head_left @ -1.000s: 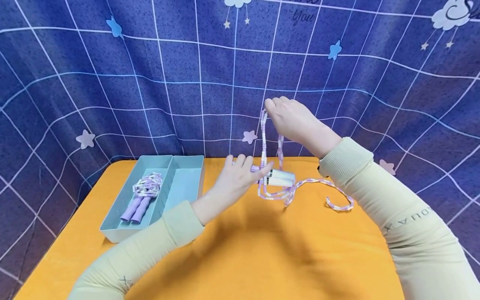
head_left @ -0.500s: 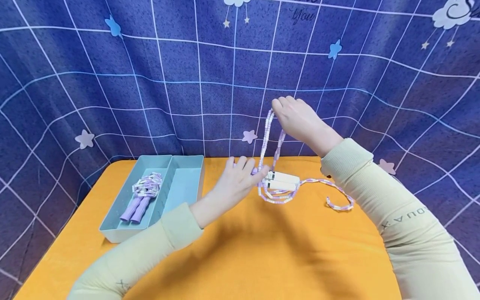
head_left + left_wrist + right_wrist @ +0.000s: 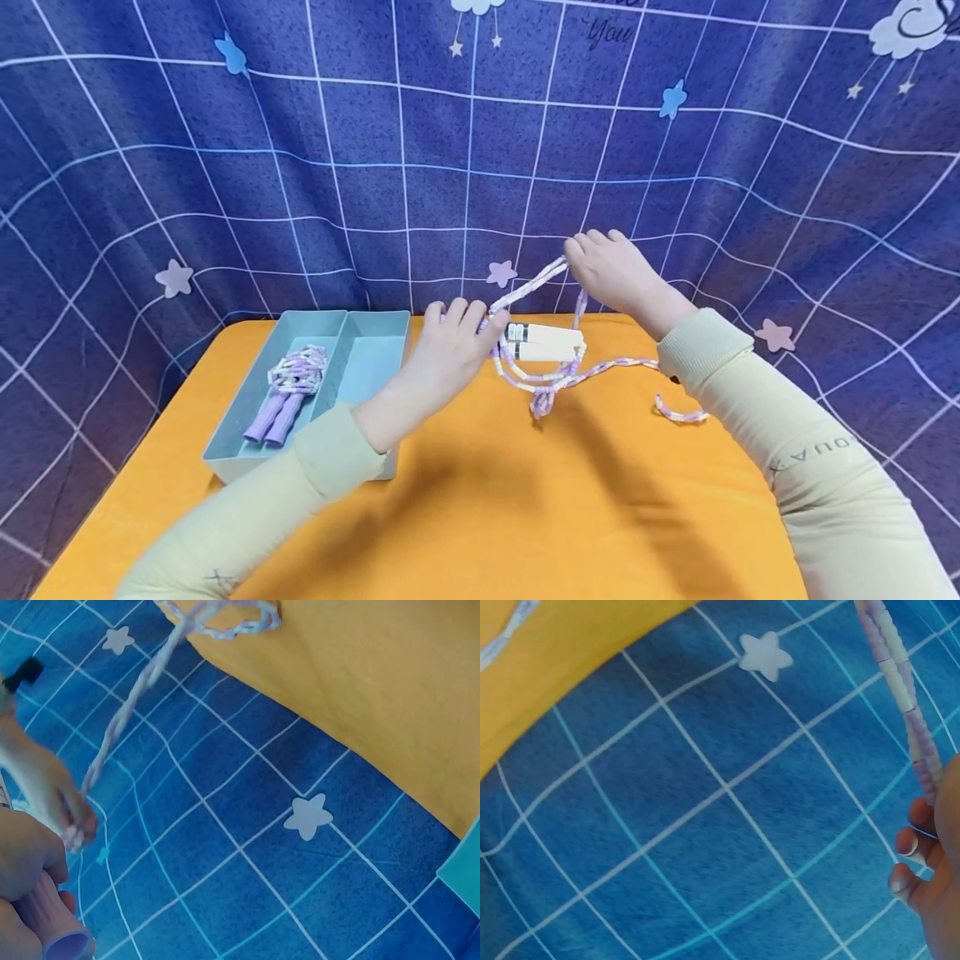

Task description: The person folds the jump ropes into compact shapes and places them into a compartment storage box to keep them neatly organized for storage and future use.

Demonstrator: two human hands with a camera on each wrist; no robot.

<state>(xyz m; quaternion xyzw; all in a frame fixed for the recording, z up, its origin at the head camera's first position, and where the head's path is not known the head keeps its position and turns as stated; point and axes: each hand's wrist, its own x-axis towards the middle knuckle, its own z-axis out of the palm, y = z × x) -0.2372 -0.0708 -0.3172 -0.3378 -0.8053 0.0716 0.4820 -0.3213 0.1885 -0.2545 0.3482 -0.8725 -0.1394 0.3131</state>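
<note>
A beaded jump rope in white and lilac [image 3: 528,287] hangs between my hands above the table. With my left hand [image 3: 450,354] I grip its handles, whose white ends with black bands [image 3: 551,342] stick out to the right. A flared lilac handle end [image 3: 66,941] shows beside the fingers in the left wrist view. My right hand [image 3: 611,271], higher and to the right, holds a doubled stretch of the beads [image 3: 900,682]. Loops of rope droop under the handles, and a loose length [image 3: 681,414] lies on the table, partly hidden by the right sleeve.
On the left of the orange-covered table [image 3: 480,517] stands a blue-grey two-compartment tray [image 3: 371,371]. Its left compartment holds another beaded jump rope [image 3: 296,372], bundled, with lilac handles. A blue curtain with white lines and stars [image 3: 420,150] hangs close behind the table.
My right hand has moved right and down, slanting the rope between the hands. My left hand has shifted slightly left with the handles. The tray and its bundle stay put.
</note>
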